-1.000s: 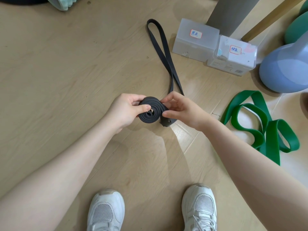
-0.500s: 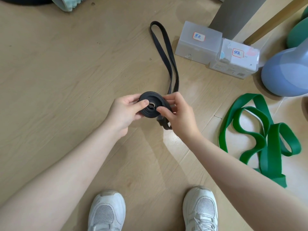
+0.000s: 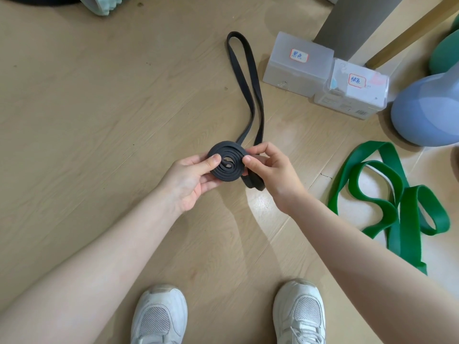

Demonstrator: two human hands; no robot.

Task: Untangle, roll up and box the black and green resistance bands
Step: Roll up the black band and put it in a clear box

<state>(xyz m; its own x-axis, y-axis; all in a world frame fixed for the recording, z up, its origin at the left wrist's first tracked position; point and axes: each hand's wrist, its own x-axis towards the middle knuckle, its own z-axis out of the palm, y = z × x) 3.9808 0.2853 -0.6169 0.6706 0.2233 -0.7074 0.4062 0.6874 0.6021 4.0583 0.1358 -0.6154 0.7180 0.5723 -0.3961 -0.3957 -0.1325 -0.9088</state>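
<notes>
While a ribbed pale-green foam roller lies at the top left edge of the wooden floor, the left hand holds the coiled part of the black resistance band above the floor, thumb pressed on the coil's face and fingers curled beneath it. On the coil's other side the right hand pinches the band, thumb on the coil's edge and fingers curled over the strap where it leaves the roll. From there the unrolled tail runs away across the floor as a long narrow loop. Just right of that loop stand two translucent boxes, touching side by side, each with a handwritten label on its lid. Farther right the green resistance band lies loose in overlapping loops on the floor, well apart from both hands. Beyond it sits a blue kettlebell. Two white shoes show at the bottom.
</notes>
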